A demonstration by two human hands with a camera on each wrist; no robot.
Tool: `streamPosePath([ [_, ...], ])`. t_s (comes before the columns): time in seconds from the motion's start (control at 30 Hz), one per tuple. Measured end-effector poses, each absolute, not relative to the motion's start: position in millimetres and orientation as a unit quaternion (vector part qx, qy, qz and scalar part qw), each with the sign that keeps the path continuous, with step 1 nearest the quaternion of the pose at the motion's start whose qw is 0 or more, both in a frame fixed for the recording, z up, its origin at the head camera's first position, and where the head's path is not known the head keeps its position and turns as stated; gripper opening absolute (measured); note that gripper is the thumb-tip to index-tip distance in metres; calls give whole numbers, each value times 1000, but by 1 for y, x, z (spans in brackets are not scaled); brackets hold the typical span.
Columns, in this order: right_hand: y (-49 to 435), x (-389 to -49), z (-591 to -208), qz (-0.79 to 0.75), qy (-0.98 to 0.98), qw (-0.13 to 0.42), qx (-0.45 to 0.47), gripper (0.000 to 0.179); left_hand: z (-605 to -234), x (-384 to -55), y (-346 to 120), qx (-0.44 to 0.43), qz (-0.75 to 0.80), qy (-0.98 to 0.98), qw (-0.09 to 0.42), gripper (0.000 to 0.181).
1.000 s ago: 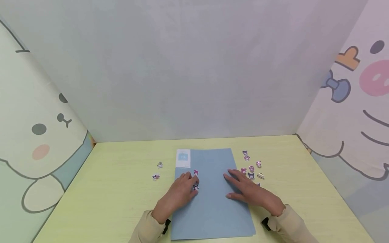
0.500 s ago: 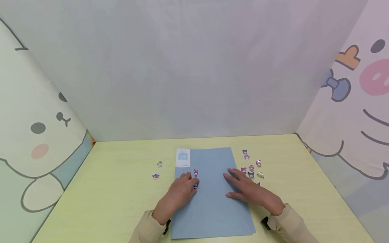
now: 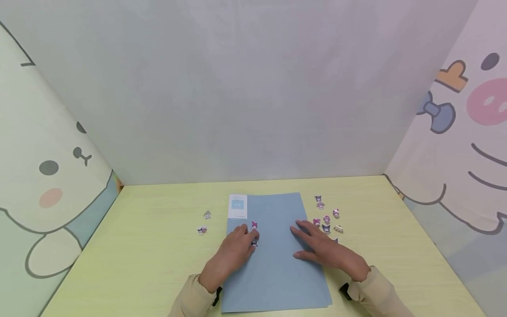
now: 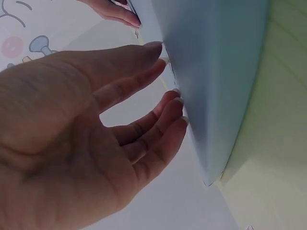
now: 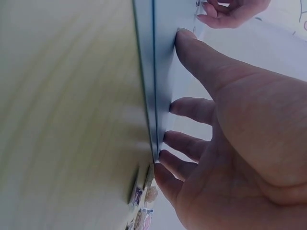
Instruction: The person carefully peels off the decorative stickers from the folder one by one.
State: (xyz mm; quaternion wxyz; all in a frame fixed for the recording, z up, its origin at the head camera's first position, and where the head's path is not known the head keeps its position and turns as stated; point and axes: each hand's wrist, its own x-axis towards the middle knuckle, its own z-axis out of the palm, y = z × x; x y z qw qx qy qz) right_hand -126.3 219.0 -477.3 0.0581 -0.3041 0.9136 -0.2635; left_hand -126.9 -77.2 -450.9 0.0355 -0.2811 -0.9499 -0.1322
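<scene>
A blue folder (image 3: 277,281) with a white label (image 3: 237,207) at its upper left lies on the table. My left hand (image 3: 233,250) rests on its left half. Its thumb and index finger stand at two edges of a small dark cartoon-character sticker (image 3: 254,243) and appear to pinch it flat against the cover. Just above is a pink character sticker (image 3: 254,225). My right hand (image 3: 326,250) lies on the folder's right side with spread fingers; in the right wrist view its fingertips (image 5: 184,36) touch the cover and it holds nothing.
Several small character stickers (image 3: 326,229) lie on the yellow table (image 3: 380,246) right of the folder, one partly hidden by my right hand. Left of it lie a pale sticker (image 3: 207,215) and a two-figure one (image 3: 202,230). A pale wall (image 3: 253,110) stands behind.
The left index finger and thumb shift very slightly at the dark sticker. The right hand stays in place, and the stickers on the table have not moved.
</scene>
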Motion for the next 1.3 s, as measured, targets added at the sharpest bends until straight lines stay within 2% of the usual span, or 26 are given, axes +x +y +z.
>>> streamPosePath([
  [0.27, 219, -126, -476, -264, 914, 64, -300, 70, -454, -128, -78, -285, -137, -948, 40, 24],
  [0.53, 219, -126, -475, -266, 914, 70, -298, 71, -452, -128, -77, -270, -149, -951, 20, 30],
  [0.97, 219, -126, -478, -263, 916, 65, -297, 71, -451, -128, -79, -278, -155, -948, 23, 23],
  [1.3, 219, -126, -477, -270, 914, 71, -294, 70, -452, -130, -79, -319, -163, -933, 32, 21],
])
